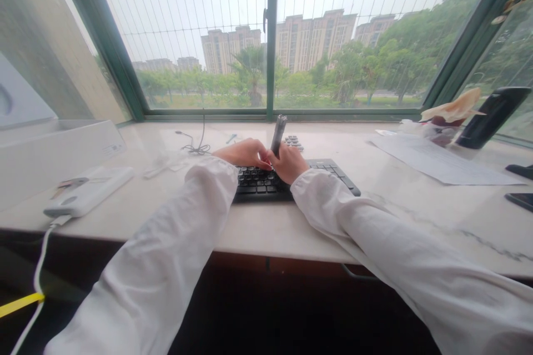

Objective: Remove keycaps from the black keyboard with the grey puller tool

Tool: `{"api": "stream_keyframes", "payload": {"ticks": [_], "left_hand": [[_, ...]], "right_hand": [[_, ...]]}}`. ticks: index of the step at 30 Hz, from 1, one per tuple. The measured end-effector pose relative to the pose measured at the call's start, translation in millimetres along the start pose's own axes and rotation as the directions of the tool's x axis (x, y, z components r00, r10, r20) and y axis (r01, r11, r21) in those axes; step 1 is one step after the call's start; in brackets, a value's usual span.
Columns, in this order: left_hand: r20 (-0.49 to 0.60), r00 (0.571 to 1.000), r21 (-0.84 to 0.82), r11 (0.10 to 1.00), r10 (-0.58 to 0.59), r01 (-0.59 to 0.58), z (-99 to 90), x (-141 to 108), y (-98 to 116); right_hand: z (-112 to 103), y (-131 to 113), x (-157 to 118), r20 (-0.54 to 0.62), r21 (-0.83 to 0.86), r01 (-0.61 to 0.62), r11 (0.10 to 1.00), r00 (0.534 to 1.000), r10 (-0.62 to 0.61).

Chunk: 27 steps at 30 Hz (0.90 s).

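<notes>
On the windowsill counter lies a black keyboard (262, 183), with both my hands over its far middle part. My right hand (290, 163) is closed around a dark grey, pen-shaped tool (278, 136) that stands nearly upright, its shiny end at the top. Its lower end is hidden by my fingers, so its exact kind does not show. From the left, my left hand (245, 153) meets it with curled fingers close together at the keys. Whatever those fingers pinch, if anything, is too small to make out. Behind my right hand sit several loose keycaps (293, 142).
A thin black cable (197, 149) lies coiled behind my left wrist. At left are a white power bank (89, 191) with keys on top and a white box (66, 150). Paper sheets (437, 160) and a dark upright object (493, 117) stand at right, below the window.
</notes>
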<state>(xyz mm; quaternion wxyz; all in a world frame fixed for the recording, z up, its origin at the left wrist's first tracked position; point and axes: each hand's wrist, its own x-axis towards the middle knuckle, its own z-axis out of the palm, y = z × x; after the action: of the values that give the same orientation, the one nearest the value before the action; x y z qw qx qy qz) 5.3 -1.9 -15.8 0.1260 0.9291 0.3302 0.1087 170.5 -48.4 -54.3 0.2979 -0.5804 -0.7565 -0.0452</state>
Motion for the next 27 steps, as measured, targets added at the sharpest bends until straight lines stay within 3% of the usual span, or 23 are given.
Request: {"api": "stream_keyframes", "payload": {"ticks": [7, 27], "left_hand": [[-0.018, 0.999, -0.025, 0.999, 0.036, -0.037, 3.9, 1.3, 1.2], [-0.057, 0.995, 0.23, 0.971, 0.078, -0.063, 10.2, 7.1, 2.5]], "right_hand": [[-4.1, -8.8, -5.6, 0.017, -0.05, -0.012, 0.999, 1.0, 0.013], [-6.8, -15.0, -9.7, 0.034, -0.077, -0.021, 0.997, 0.999, 0.023]]}}
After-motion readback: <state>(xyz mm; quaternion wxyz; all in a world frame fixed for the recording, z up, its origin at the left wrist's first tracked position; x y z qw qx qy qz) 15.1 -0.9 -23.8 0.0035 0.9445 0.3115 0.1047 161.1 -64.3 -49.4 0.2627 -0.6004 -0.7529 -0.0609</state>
